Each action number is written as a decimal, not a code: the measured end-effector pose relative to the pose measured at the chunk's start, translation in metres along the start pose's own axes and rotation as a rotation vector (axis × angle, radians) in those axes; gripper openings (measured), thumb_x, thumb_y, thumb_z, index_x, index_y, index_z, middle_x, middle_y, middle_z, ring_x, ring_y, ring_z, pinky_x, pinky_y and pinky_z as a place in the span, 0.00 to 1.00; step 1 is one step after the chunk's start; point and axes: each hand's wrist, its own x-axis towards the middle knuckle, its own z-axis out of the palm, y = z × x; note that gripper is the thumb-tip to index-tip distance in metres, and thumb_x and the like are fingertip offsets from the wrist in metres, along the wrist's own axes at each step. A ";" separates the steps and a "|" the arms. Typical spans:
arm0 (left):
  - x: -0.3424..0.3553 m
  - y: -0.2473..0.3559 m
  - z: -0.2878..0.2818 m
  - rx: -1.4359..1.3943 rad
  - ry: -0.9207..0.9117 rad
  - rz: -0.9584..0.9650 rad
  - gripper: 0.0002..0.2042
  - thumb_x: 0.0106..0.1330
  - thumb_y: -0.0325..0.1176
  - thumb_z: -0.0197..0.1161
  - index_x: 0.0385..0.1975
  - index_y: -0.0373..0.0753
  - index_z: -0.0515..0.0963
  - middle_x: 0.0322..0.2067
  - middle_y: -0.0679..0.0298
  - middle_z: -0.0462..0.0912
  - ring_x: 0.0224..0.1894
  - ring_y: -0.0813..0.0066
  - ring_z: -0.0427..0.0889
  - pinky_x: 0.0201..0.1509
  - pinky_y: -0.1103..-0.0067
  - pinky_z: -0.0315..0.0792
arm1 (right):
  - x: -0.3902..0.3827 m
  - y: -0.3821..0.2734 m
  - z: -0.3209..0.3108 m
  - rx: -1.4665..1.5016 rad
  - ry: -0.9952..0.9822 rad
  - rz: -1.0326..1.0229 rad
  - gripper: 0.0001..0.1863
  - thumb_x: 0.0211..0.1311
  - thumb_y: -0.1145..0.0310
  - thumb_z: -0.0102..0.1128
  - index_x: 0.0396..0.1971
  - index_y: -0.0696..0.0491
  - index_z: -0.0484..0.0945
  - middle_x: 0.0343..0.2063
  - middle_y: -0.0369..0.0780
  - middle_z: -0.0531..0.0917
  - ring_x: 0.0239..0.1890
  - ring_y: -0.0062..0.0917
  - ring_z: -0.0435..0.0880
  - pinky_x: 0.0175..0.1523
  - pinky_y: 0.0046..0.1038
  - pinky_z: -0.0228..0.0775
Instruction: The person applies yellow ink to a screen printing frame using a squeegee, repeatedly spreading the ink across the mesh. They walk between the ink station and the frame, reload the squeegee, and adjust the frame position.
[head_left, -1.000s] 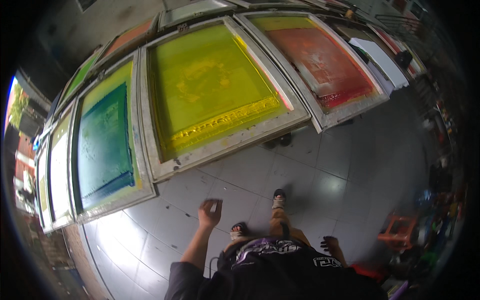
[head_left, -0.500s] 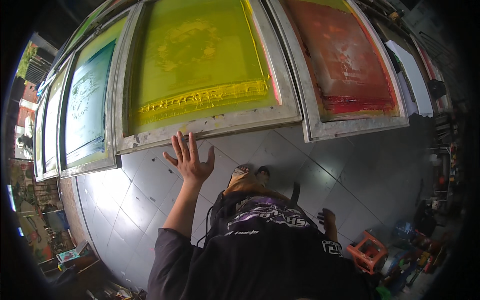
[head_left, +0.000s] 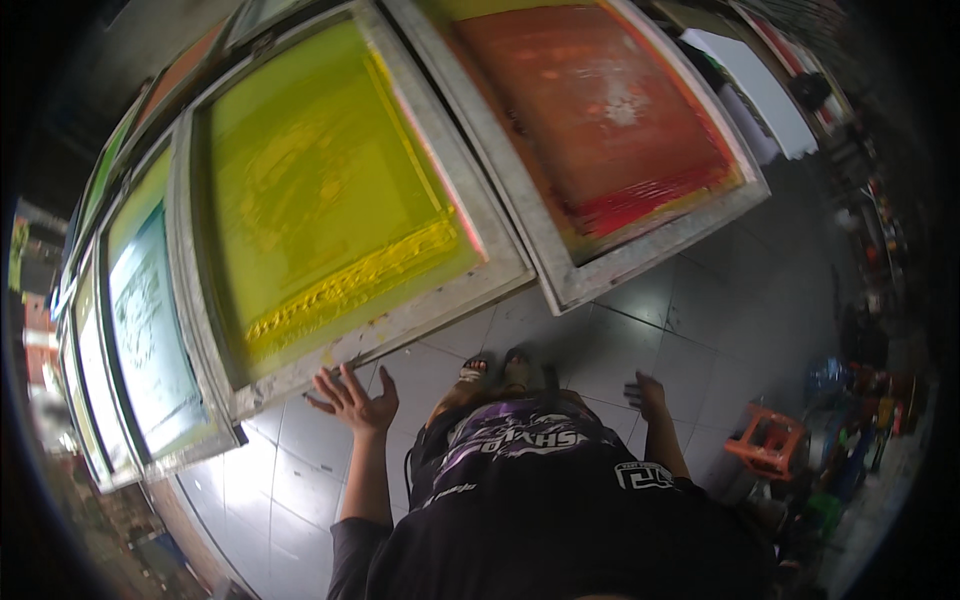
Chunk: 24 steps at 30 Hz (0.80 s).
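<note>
Before me is a yellow printing screen [head_left: 350,205] in a grey metal frame, with a thick ridge of yellow ink along its near end. My left hand [head_left: 355,402] is at this frame's near edge, fingers spread; its fingertips overlap the edge, and whether they press on it I cannot tell. My right hand [head_left: 648,395] hangs over the floor at my right side, somewhat blurred. Its fingers look loosely stretched, with nothing seen in them. Right of the yellow screen is a red printing screen [head_left: 600,110], its red ink gathered at the near end.
A blue-tinted screen [head_left: 150,300] and further frames stand to the left. At the far right is a white board [head_left: 760,95]. An orange plastic stool [head_left: 768,440] sits at the lower right beside cluttered items. Grey floor tiles [head_left: 640,300] lie under the frames.
My view has turned, so the screens now slant and sit further left. The left hand stays beside the yellow frame's edge. My right hand appears further forward.
</note>
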 end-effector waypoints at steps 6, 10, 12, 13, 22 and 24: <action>0.004 -0.001 0.015 -0.026 0.096 0.077 0.40 0.46 0.44 0.63 0.58 0.34 0.51 0.56 0.39 0.51 0.62 0.41 0.43 0.59 0.47 0.32 | -0.095 -0.172 0.065 0.588 -0.289 -0.567 0.29 0.59 0.52 0.48 0.52 0.58 0.59 0.36 0.44 0.76 0.32 0.27 0.78 0.34 0.27 0.68; 0.001 -0.004 0.016 -0.016 0.061 0.062 0.38 0.46 0.43 0.63 0.56 0.32 0.54 0.56 0.39 0.53 0.61 0.39 0.44 0.59 0.47 0.32 | -0.133 -0.217 0.093 0.535 -0.342 -0.657 0.29 0.57 0.55 0.52 0.52 0.57 0.56 0.34 0.42 0.75 0.30 0.26 0.78 0.32 0.26 0.67; 0.003 -0.003 0.015 -0.026 0.049 0.064 0.38 0.46 0.43 0.63 0.55 0.31 0.54 0.56 0.39 0.52 0.61 0.39 0.43 0.59 0.46 0.32 | -0.135 -0.220 0.101 0.503 -0.268 -0.666 0.29 0.56 0.57 0.54 0.52 0.56 0.56 0.32 0.41 0.74 0.29 0.26 0.78 0.30 0.25 0.66; 0.002 -0.003 0.013 -0.029 0.039 0.057 0.38 0.46 0.43 0.63 0.55 0.31 0.54 0.56 0.39 0.52 0.61 0.39 0.43 0.59 0.46 0.32 | -0.138 -0.220 0.103 0.521 -0.266 -0.676 0.27 0.55 0.61 0.55 0.51 0.56 0.57 0.32 0.40 0.74 0.27 0.25 0.78 0.29 0.25 0.66; 0.006 -0.004 0.013 -0.021 0.073 0.080 0.38 0.47 0.43 0.62 0.56 0.32 0.54 0.56 0.40 0.53 0.61 0.39 0.46 0.58 0.46 0.34 | -0.134 -0.225 0.106 0.567 -0.202 -0.646 0.33 0.50 0.66 0.60 0.54 0.60 0.58 0.33 0.40 0.74 0.21 0.21 0.74 0.26 0.21 0.64; 0.005 -0.003 0.014 -0.031 0.079 0.083 0.38 0.47 0.44 0.62 0.56 0.32 0.55 0.56 0.41 0.54 0.60 0.39 0.47 0.59 0.47 0.33 | -0.138 -0.225 0.108 0.615 -0.157 -0.645 0.37 0.48 0.67 0.62 0.56 0.64 0.55 0.33 0.40 0.74 0.19 0.19 0.72 0.25 0.21 0.63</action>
